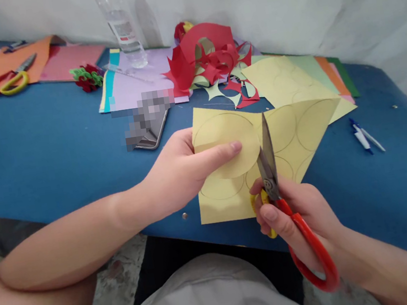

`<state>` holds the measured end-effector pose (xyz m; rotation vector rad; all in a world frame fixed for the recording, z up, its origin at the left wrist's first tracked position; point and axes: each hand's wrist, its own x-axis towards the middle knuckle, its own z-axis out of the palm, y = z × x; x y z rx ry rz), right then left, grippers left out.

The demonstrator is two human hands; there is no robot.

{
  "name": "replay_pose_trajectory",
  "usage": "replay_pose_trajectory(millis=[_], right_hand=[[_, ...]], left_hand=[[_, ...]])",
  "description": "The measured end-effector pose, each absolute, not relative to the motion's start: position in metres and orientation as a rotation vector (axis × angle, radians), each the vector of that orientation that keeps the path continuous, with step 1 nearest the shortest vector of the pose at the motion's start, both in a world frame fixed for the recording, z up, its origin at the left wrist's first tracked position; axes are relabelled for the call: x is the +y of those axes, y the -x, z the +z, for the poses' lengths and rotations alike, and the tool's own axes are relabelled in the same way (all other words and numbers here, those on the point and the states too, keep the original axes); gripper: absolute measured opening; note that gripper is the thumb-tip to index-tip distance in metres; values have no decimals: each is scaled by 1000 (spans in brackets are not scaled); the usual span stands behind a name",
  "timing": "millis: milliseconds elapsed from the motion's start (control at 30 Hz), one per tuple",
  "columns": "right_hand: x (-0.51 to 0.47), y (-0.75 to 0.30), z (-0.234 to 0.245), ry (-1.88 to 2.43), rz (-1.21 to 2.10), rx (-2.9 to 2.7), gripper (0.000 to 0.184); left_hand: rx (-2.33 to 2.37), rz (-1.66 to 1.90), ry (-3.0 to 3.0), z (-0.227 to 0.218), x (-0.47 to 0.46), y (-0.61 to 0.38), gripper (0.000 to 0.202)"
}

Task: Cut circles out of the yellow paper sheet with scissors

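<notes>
A sheet of yellow paper [217,210] with several pencilled circles hangs over the blue table's near side. My left hand [174,174] pinches it at the left, thumb flat on one circle and fingers hidden behind. That circle's lower edge looks partly cut free. My right hand [306,209] grips a pair of scissors [270,176] with one red and one yellow handle. Their blades point up and stand slightly apart at the circle's right edge. Behind the sheet, another yellow paper [284,78] with faint circles rests on coloured sheets.
Red and pale green paper scraps [213,62] are heaped near the wall, beside a clear bottle [126,32]. A phone [152,124] lies left of the sheet, pens [366,135] to the right. Other scissors [13,80] rest on orange paper [38,52] at the far left.
</notes>
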<state>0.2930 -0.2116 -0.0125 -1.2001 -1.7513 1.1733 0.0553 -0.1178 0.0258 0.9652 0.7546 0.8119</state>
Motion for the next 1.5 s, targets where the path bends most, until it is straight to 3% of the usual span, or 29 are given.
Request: replay_pose_trajectory(millis=[300,533,733,1100,1500], right_hand=[[-212,-289,-14,1224,1073,-1769,41],[-214,-285,-20,1195,950,-1803,36],[-215,-283,-28,1187,950,-1780,32],[-222,-284,-39,1125,1007,-1739,29],[-226,-287,-37,1081,1194,-1662,46]], left_hand=[[772,849,-1071,25,-120,-55,34],[750,920,-1036,25,-120,-57,24],[735,916,-1048,23,-118,-57,35],[706,927,-1048,22,-115,-56,32],[619,990,-970,24,-112,-61,23]])
